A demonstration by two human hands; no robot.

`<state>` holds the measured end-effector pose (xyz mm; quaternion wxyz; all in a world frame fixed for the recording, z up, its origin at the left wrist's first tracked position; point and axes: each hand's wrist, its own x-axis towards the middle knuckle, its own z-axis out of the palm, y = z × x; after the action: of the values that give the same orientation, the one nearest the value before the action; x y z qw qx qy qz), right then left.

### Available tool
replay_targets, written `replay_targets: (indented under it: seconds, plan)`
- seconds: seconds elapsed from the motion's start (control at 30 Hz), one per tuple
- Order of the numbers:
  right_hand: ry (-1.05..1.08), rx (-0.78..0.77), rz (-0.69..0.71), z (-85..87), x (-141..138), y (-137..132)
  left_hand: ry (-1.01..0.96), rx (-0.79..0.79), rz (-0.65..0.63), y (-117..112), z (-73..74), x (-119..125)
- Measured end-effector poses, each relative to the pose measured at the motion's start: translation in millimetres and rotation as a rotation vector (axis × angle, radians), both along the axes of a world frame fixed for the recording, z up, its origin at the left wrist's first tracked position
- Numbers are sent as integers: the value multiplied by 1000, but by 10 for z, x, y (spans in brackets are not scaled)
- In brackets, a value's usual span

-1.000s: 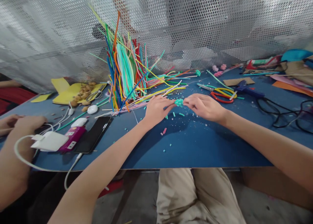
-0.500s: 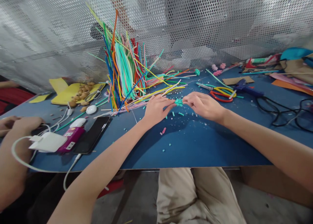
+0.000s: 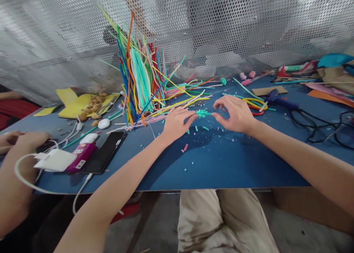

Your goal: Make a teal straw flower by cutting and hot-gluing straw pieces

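At the centre of the frame, the small teal tufted bundle (image 3: 202, 113) is held just above the blue surface (image 3: 221, 161), between both hands. The left hand (image 3: 177, 122) has its grip closed on the bundle's left end with thumb and fingertips. The right hand (image 3: 235, 115) pinches the thin right end, its other fingers spread. Short teal and pink offcuts (image 3: 186, 147) lie scattered below them.

Behind, at upper centre, stands a heap of long multicoloured plastic strips (image 3: 141, 83). A blue glue gun (image 3: 276, 98) lies to the right. At lower left are a black phone (image 3: 106, 155), a white charger (image 3: 55, 159) and another person's hand (image 3: 24, 139).
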<state>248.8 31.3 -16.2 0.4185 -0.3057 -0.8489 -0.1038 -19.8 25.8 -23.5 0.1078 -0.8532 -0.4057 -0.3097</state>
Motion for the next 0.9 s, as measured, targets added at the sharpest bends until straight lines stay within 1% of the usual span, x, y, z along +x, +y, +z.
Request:
replay_targets:
  seconds: [0.1, 0.3, 0.47, 0.7, 0.9]
  plan:
    - [-44, 16, 4, -14, -5, 24, -10, 9, -4, 1, -4, 5]
    - [-64, 22, 26, -44, -70, 0, 14, 18, -21, -14, 14, 26]
    - [-80, 31, 37, -25, -84, -21, 24, 4, -27, -29, 28, 22]
    - [-106, 71, 25, -16, -84, -14, 29, 27, -28, -33, 35, 30]
    - [-155, 100, 17, -4, -84, -18, 22, 68, -40, -16, 9, 25]
